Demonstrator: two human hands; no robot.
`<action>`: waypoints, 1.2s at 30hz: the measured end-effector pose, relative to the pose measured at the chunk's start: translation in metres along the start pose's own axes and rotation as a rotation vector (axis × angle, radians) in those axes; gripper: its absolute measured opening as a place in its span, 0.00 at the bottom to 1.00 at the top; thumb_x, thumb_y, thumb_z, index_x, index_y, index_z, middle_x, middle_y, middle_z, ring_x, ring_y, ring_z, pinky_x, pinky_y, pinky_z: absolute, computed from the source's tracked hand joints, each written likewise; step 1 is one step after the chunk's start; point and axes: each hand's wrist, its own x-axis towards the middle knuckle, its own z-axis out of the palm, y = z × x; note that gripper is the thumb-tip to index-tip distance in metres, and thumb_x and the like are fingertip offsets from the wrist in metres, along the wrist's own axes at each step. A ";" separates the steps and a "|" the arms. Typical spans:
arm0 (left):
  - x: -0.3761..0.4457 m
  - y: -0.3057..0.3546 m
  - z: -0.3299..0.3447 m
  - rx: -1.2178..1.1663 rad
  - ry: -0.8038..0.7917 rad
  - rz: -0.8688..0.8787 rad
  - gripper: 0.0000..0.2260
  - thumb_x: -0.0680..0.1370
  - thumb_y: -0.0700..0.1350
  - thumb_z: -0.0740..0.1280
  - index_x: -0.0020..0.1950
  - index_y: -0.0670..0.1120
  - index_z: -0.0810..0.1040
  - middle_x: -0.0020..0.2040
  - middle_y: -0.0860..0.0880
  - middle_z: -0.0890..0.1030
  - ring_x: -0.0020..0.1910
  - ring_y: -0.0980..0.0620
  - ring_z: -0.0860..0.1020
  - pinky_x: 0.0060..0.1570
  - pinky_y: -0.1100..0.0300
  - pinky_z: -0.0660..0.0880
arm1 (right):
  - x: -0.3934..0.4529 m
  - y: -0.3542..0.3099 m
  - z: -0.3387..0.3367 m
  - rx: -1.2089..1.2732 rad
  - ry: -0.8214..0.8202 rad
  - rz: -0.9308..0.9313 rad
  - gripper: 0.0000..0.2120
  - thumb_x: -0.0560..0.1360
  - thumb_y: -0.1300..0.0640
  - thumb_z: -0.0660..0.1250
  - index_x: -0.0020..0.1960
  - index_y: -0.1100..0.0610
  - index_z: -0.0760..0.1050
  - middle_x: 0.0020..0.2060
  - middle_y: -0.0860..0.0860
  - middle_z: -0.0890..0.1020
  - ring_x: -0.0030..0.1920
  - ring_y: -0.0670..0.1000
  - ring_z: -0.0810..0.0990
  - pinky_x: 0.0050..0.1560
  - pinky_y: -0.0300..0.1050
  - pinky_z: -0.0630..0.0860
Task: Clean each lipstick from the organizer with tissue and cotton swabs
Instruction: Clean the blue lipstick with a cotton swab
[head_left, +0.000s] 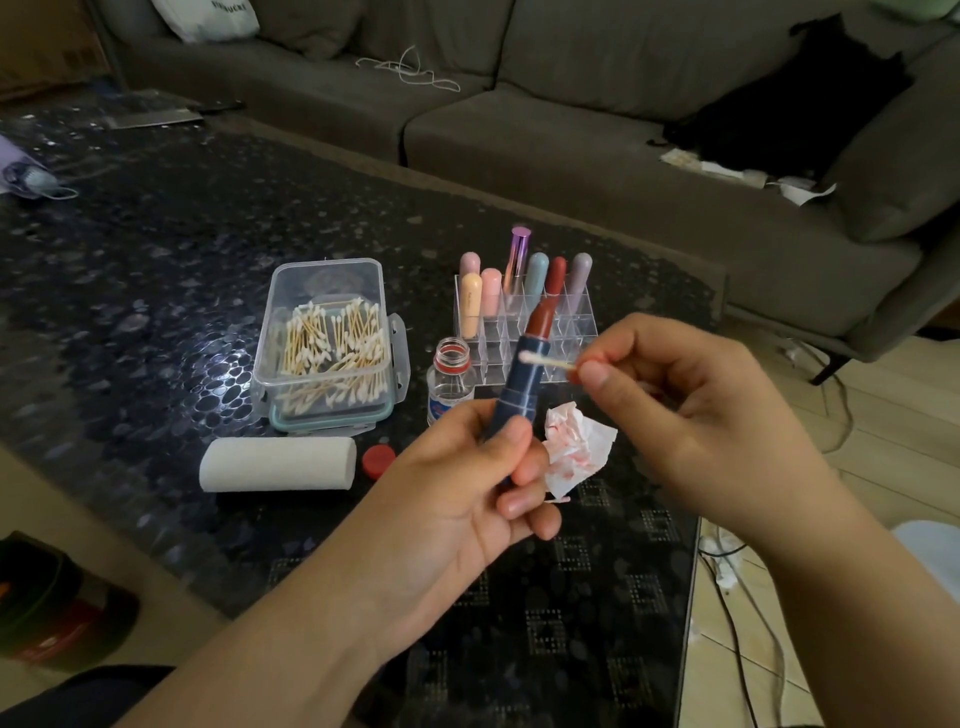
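Note:
My left hand (467, 488) grips an uncapped dark blue lipstick (522, 379) with its brown-red stick up, tilted right. My right hand (675, 395) pinches a cotton swab (548, 360) whose white tip touches the tube's upper rim. Behind them stands the clear organizer (524, 322) with several pastel lipsticks in its back rows. A crumpled tissue (576, 447) stained red lies on the table under my hands. The clear box of cotton swabs (327, 343) sits open to the left.
A small open bottle (451, 379) stands beside the swab box, its red cap (378, 460) lying on the dark glass table (156, 260). A white tissue roll (278, 463) lies at the front left. A grey sofa (571, 130) runs behind. Cables trail on the floor at right.

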 end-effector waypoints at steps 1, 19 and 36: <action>0.000 0.000 0.000 -0.009 -0.006 -0.003 0.05 0.72 0.42 0.64 0.46 0.43 0.72 0.31 0.48 0.70 0.27 0.54 0.66 0.30 0.60 0.73 | 0.000 0.000 -0.001 0.008 0.022 0.006 0.05 0.77 0.56 0.65 0.42 0.55 0.77 0.27 0.49 0.74 0.26 0.42 0.68 0.28 0.30 0.65; -0.001 0.003 -0.001 -0.062 -0.061 -0.043 0.12 0.72 0.47 0.64 0.50 0.40 0.75 0.31 0.48 0.68 0.27 0.54 0.65 0.31 0.59 0.74 | 0.000 -0.001 -0.002 0.015 0.015 0.027 0.08 0.76 0.51 0.63 0.42 0.54 0.77 0.26 0.52 0.72 0.24 0.43 0.67 0.26 0.30 0.63; 0.000 0.001 -0.005 -0.064 -0.103 -0.024 0.13 0.75 0.47 0.61 0.49 0.39 0.78 0.33 0.48 0.72 0.28 0.54 0.68 0.33 0.58 0.75 | -0.001 -0.002 -0.003 0.047 -0.077 0.024 0.07 0.74 0.54 0.63 0.42 0.55 0.77 0.27 0.51 0.75 0.25 0.42 0.69 0.28 0.31 0.65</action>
